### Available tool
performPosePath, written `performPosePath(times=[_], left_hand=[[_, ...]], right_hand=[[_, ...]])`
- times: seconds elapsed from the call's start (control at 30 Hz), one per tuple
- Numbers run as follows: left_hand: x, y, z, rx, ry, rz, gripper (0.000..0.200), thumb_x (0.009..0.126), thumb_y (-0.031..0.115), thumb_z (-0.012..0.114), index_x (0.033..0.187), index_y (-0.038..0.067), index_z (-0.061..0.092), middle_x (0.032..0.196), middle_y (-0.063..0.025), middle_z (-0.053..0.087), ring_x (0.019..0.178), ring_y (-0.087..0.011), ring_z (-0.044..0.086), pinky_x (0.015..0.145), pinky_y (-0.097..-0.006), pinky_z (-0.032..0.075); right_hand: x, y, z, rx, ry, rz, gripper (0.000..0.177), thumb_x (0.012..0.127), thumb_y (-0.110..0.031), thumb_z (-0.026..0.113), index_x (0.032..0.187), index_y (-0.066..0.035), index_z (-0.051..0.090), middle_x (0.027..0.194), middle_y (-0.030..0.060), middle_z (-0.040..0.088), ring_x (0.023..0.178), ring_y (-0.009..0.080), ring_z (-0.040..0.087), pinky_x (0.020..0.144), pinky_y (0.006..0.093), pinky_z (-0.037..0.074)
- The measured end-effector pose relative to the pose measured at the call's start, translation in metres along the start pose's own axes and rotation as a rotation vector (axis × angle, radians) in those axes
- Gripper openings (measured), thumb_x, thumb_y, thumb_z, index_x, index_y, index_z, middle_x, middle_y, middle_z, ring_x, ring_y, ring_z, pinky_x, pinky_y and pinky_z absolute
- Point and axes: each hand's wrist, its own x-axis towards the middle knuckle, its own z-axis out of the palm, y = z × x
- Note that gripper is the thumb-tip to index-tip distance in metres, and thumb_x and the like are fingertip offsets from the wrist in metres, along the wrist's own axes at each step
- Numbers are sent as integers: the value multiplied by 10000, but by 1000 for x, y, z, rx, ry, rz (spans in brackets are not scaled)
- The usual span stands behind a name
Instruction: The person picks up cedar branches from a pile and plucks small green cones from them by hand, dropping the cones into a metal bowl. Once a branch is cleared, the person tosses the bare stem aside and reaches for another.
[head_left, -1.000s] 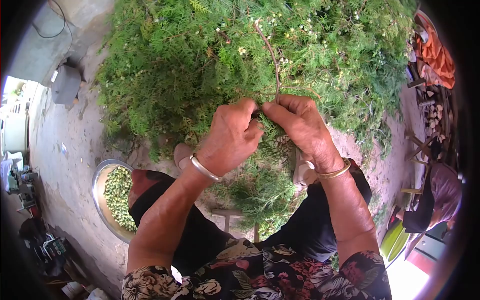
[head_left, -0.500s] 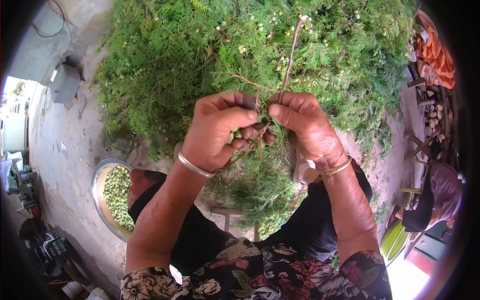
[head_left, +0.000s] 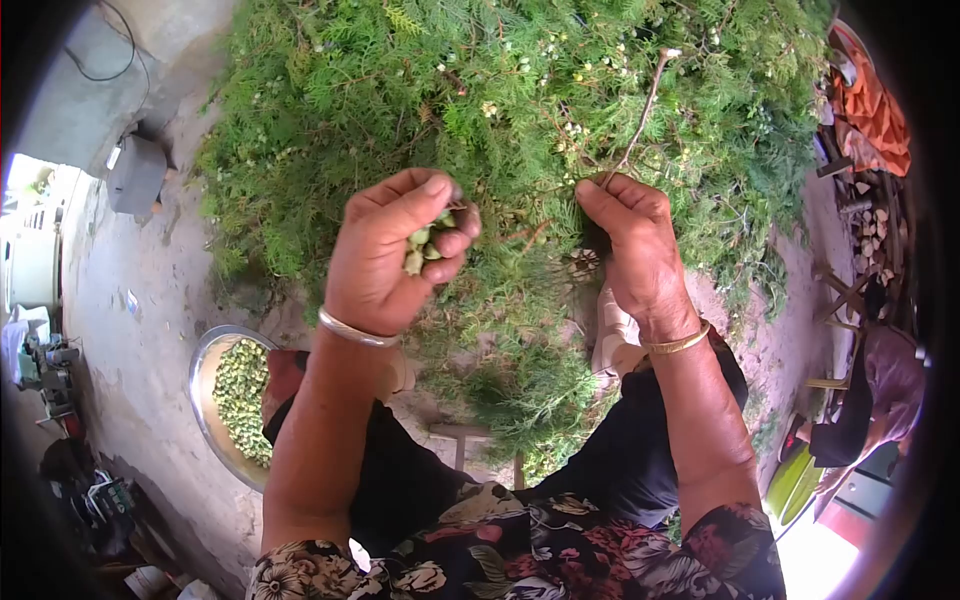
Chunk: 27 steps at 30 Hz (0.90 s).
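My left hand (head_left: pixel 380 260), with a silver bangle at its wrist, curls round several small green cones (head_left: pixel 416 255) that show between the fingers and palm. To its right, my right hand (head_left: pixel 635 235) pinches a brown branch (head_left: pixel 648 110) between thumb and fingers. The branch's bare cut end points up and away, and its leafy part hangs below the hand, partly hidden. Both hands are raised in front of a large heap of green conifer branches (head_left: pixel 340 140) dotted with pale cones. By my left knee stands a metal bowl (head_left: pixel 203 425) holding many green cones (head_left: pixel 240 400).
A grey box-shaped object (head_left: pixel 137 175) sits on the concrete floor (head_left: pixel 130 330) at left. Along the right side are orange cloth (head_left: pixel 870 120), cut firewood (head_left: pixel 868 240) and another person (head_left: pixel 885 390). Loose sprigs (head_left: pixel 530 400) lie between my legs.
My hands have drawn apart from where they met at the branch. The left has moved left with cones in it; the right has shifted right, and the branch leans further right.
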Motion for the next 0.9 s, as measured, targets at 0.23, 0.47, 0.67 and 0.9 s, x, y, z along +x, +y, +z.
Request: performPosePath(times=[0.23, 0.47, 0.67, 0.9], left_hand=[[3, -12, 9, -57, 39, -174, 395, 966, 380, 440, 921, 13, 578, 766, -148, 588, 572, -120, 523, 404, -194, 366], [2, -21, 24, 115, 69, -170, 453, 944, 409, 477, 879, -22, 602, 673, -94, 603, 498, -103, 540, 360, -186, 346], [3, -32, 25, 172, 93, -225, 288, 891, 268, 613, 859, -18, 616, 659, -69, 591, 504, -92, 520, 370, -193, 337], [2, -29, 19, 196, 201, -185, 203, 862, 212, 646, 839, 15, 605, 706, -78, 599, 532, -92, 510, 395, -194, 344]], right_hand=[[1, 12, 7, -268, -161, -113, 147, 875, -125, 599, 837, 0, 666, 612, -56, 511, 568, 28, 392, 510, 219, 335], [-11, 6, 24, -91, -241, -101, 114, 820, -8, 620, 890, 81, 628, 742, 78, 665, 655, 109, 627, 612, 255, 503], [-8, 23, 23, -498, -48, -331, 95, 795, -35, 653, 786, 57, 631, 658, 72, 638, 605, 86, 600, 516, 258, 464], [-1, 11, 12, -266, 78, -143, 144, 811, -99, 652, 735, 22, 637, 582, 5, 577, 499, 50, 452, 459, 246, 382]])
